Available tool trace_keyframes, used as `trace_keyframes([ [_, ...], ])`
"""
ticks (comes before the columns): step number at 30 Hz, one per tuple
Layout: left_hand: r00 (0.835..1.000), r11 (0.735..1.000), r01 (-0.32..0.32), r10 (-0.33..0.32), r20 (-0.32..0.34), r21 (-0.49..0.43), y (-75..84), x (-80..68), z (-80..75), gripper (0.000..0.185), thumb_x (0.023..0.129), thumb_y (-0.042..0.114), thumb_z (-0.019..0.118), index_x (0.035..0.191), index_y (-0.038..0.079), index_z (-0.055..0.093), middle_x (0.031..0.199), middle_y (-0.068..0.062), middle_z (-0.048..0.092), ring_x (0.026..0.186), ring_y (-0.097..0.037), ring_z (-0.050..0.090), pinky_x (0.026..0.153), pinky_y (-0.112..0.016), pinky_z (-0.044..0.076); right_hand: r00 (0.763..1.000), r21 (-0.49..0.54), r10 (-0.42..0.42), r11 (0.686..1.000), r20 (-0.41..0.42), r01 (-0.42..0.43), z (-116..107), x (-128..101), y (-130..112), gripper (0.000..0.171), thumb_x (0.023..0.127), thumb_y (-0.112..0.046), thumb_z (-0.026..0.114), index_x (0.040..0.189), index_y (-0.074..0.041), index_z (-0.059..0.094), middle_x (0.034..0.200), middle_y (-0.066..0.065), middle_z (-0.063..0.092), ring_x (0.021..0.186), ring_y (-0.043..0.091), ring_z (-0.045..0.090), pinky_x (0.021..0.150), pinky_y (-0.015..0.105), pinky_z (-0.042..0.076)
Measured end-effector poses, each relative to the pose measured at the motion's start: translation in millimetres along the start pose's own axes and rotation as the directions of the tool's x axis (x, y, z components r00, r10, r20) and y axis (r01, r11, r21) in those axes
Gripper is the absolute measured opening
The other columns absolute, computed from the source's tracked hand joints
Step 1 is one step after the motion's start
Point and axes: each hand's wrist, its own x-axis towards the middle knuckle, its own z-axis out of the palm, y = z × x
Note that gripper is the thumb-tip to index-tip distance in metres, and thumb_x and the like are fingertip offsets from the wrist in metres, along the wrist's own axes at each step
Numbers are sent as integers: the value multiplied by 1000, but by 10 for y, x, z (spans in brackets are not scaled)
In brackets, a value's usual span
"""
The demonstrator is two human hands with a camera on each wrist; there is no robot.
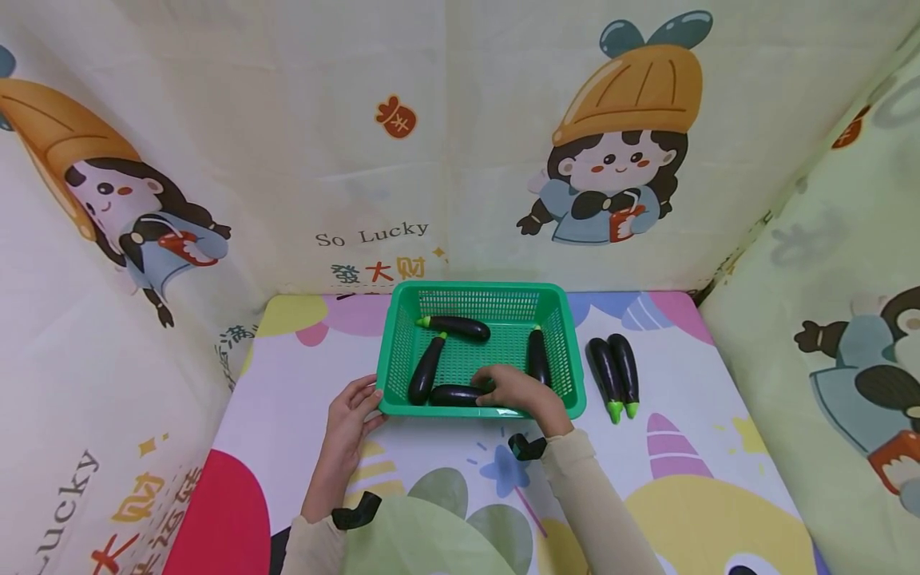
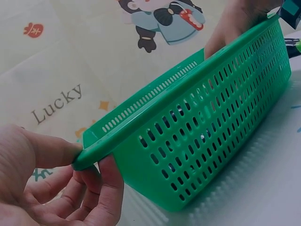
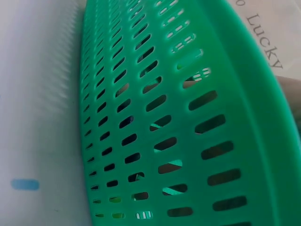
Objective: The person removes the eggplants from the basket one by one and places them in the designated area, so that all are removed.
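Note:
A green plastic basket with slotted walls holds several dark purple eggplants. My left hand pinches its rim at the near left corner, thumb on top and fingers beneath, as the left wrist view shows. Reaching over the near rim, my right hand holds one end of an eggplant that lies along the near wall; that end is hidden by the fingers. Other eggplants lie at the back, on the left and on the right. The basket wall hides most of the right hand in the right wrist view.
Two more eggplants lie side by side on the table to the right of the basket, green stems toward me. A colourful printed cloth covers the table. Cartoon-printed curtains stand behind and at both sides.

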Motion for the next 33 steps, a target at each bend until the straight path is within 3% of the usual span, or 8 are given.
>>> trace_keyframes([
  [10, 1000, 1000, -5, 5, -2, -7, 8, -18, -3, 42, 104, 10, 63, 145, 3, 54, 106, 7, 68, 84, -7, 69, 76, -27, 63, 999, 5, -40, 999, -3, 40, -26, -7, 5, 28, 99, -12, 71, 126, -5, 72, 122, 11, 73, 112, 27, 66, 104, 52, 54],
  [16, 1000, 1000, 2, -2, 3, 0, 0, 3, -2, 43, 105, 11, 62, 146, 4, 53, 107, 7, 66, 85, -6, 69, 77, -26, 63, 1000, 0, -12, 1000, -17, 12, -85, -33, -12, 28, 100, -13, 70, 127, -6, 72, 124, 11, 73, 114, 26, 67, 102, 49, 56],
  [23, 1000, 1000, -11, 11, 9, 8, -8, 8, 7, 42, 105, 12, 62, 145, 4, 54, 109, 6, 67, 86, -7, 69, 79, -28, 63, 998, 43, 17, 999, -67, -14, -175, -70, -15, 29, 101, -19, 70, 127, -9, 71, 113, 8, 74, 104, 22, 66, 95, 44, 57],
  [33, 1000, 1000, -12, 13, 7, -20, -37, 11, -1, 41, 104, 9, 62, 145, 4, 54, 106, 8, 70, 86, -7, 69, 77, -27, 63, 994, 80, -16, 997, -111, 25, -189, -134, 84, 34, 103, -24, 66, 134, -8, 68, 124, 10, 72, 112, 26, 66, 98, 47, 56],
])
